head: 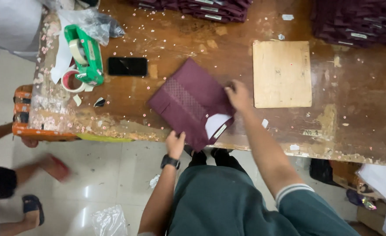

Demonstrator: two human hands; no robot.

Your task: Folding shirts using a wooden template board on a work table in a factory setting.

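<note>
Hands both grip the folded maroon shirt (188,102): left hand (175,144) at its near edge, right hand (238,96) at its far corner.

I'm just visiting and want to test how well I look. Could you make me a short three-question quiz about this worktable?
1. True or false: the left hand grips the near edge of the folded maroon garment.
2. Which thing lies directly beyond the right hand? A) green tape dispenser B) pale wooden board C) black phone
3. Fill in: the left wrist wears a black ____.

Key: 1 true; 2 B; 3 watch.
</note>
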